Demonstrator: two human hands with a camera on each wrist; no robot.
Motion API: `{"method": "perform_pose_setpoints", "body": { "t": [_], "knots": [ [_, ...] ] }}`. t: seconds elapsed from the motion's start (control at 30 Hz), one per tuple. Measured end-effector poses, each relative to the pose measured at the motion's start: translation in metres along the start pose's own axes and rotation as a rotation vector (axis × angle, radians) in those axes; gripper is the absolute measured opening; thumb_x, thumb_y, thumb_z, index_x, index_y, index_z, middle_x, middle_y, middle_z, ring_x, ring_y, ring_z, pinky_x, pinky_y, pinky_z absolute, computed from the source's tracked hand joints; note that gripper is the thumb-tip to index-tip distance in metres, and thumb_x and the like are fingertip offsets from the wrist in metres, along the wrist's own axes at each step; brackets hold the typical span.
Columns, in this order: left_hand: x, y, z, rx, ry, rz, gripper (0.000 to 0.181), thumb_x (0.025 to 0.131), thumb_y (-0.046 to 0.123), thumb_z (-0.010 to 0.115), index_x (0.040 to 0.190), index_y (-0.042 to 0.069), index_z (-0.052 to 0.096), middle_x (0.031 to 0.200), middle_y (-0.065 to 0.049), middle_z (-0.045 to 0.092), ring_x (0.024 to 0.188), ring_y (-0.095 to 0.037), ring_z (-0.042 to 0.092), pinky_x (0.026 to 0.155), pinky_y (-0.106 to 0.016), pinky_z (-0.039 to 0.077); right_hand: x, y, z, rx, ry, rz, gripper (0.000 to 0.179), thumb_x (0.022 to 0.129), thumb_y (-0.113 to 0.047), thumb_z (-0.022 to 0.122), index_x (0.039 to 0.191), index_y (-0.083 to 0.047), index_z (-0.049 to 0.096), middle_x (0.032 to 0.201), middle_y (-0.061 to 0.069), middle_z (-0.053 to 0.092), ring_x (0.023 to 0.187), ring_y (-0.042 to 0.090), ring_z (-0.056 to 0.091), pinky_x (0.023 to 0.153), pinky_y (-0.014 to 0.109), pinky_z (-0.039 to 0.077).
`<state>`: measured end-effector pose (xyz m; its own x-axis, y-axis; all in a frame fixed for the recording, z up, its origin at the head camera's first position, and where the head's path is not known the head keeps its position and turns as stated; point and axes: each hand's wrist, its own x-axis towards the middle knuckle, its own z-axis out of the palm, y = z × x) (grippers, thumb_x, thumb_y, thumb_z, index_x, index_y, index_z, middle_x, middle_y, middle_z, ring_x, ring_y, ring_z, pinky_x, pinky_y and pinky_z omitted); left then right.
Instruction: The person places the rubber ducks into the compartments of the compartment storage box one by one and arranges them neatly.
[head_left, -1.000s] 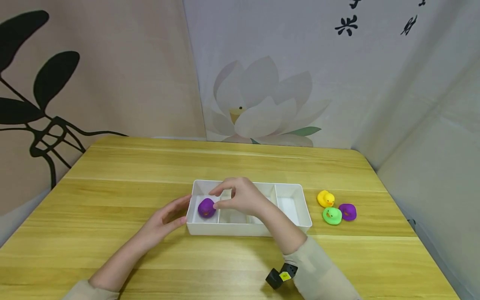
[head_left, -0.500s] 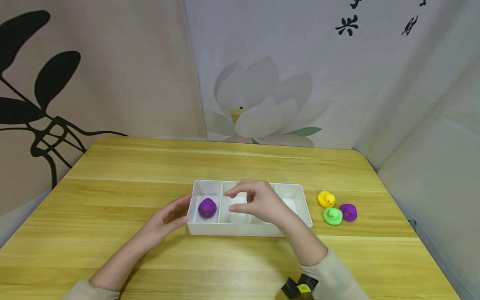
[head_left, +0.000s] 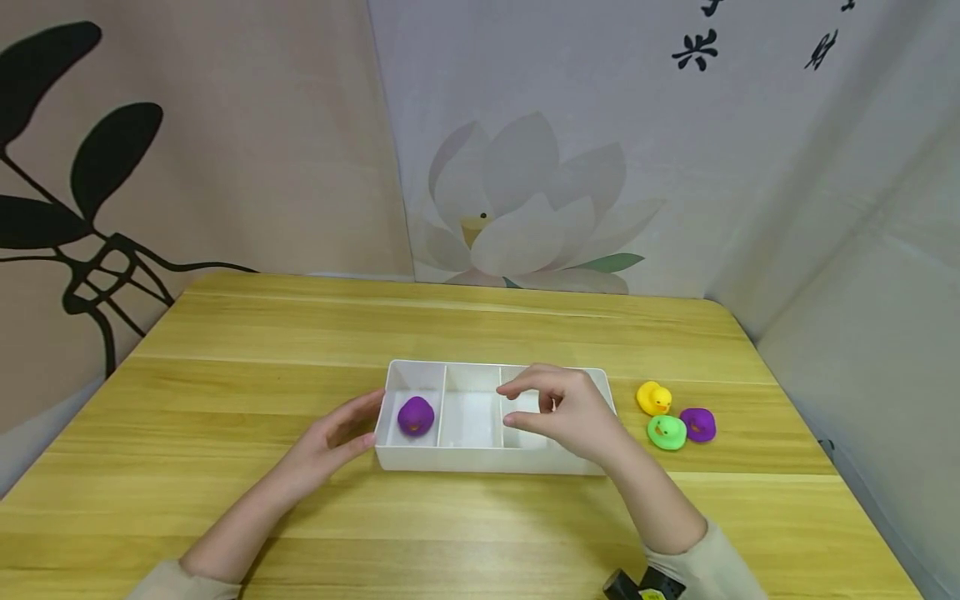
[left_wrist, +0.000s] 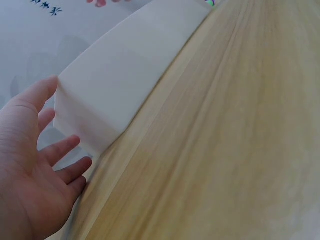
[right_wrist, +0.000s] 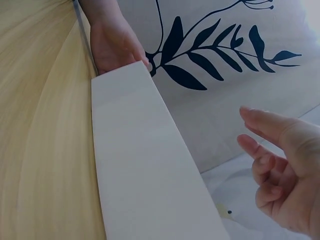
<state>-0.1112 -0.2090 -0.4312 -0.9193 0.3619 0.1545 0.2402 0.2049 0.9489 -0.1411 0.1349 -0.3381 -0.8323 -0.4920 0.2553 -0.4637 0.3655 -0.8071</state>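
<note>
A white divided box (head_left: 480, 460) lies on the table with a purple rubber duck (head_left: 416, 417) in its leftmost compartment. My left hand (head_left: 337, 433) rests at the box's left end, thumb and fingertips at its wall; in the left wrist view the fingers (left_wrist: 61, 150) are spread and relaxed along that end. Above the right part of the box is my right hand (head_left: 566, 412), thumb and index finger apart with nothing between them. In the right wrist view its other fingers (right_wrist: 267, 195) are loosely bent. The hand hides part of the right compartments.
To the right of the box stand a yellow duck (head_left: 654, 398), a green duck (head_left: 667, 432) and a second purple duck (head_left: 698, 425), close together. The wooden table (head_left: 300, 333) ends at a printed cloth backdrop (head_left: 525, 167).
My right hand has moved right, away from the purple duck in the left compartment and across the box. The left hand and the box have stayed in place.
</note>
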Motion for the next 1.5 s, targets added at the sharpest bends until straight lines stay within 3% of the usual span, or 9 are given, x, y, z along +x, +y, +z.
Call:
{"method": "perform_pose_setpoints", "body": {
  "t": [0.4, 0.73, 0.97, 1.3, 1.5],
  "knots": [
    [0.0, 0.001, -0.001, 0.006, 0.004, 0.005, 0.055, 0.095, 0.007, 0.058, 0.146, 0.007, 0.038, 0.143, -0.019, 0.043, 0.127, -0.036, 0.042, 0.101, -0.03, 0.038, -0.027, 0.016, -0.027, 0.028, 0.114, -0.084, 0.024, 0.078, -0.007, 0.08, 0.1, -0.015, 0.075, 0.092, -0.003, 0.067, 0.058, 0.016, 0.043, 0.046, 0.025, 0.035],
    [0.001, 0.001, -0.001, 0.01, 0.003, 0.005, 0.055, 0.095, 0.008, 0.058, 0.146, 0.006, 0.037, 0.143, -0.019, 0.043, 0.128, -0.035, 0.042, 0.101, -0.031, 0.037, -0.051, 0.028, -0.047, -0.037, 0.223, -0.093, 0.031, 0.072, 0.001, 0.081, 0.1, -0.011, 0.074, 0.091, -0.002, 0.067, 0.056, 0.013, 0.041, 0.043, 0.026, 0.031],
    [-0.001, 0.002, -0.001, 0.007, -0.001, 0.006, 0.055, 0.096, 0.007, 0.057, 0.147, 0.006, 0.037, 0.144, -0.019, 0.042, 0.128, -0.036, 0.041, 0.101, -0.032, 0.037, -0.068, 0.04, -0.06, -0.099, 0.291, -0.024, 0.033, 0.069, 0.005, 0.082, 0.098, -0.009, 0.074, 0.093, 0.007, 0.067, 0.057, 0.012, 0.041, 0.045, 0.026, 0.032],
    [0.0, 0.0, -0.001, -0.015, -0.012, -0.001, 0.056, 0.096, 0.007, 0.058, 0.147, 0.005, 0.036, 0.144, -0.019, 0.042, 0.128, -0.036, 0.041, 0.1, -0.028, 0.038, -0.094, 0.061, -0.085, -0.154, 0.322, 0.107, 0.031, 0.074, 0.003, 0.08, 0.102, -0.006, 0.072, 0.098, 0.004, 0.066, 0.059, 0.013, 0.041, 0.046, 0.027, 0.034],
    [0.0, 0.0, -0.001, -0.012, -0.009, -0.011, 0.056, 0.096, 0.008, 0.058, 0.147, 0.006, 0.036, 0.144, -0.018, 0.042, 0.128, -0.036, 0.04, 0.1, -0.027, 0.038, -0.108, 0.07, -0.094, -0.15, 0.346, 0.122, 0.028, 0.077, 0.002, 0.078, 0.104, -0.001, 0.071, 0.094, 0.001, 0.063, 0.062, 0.013, 0.042, 0.047, 0.027, 0.036]
  ]
}}
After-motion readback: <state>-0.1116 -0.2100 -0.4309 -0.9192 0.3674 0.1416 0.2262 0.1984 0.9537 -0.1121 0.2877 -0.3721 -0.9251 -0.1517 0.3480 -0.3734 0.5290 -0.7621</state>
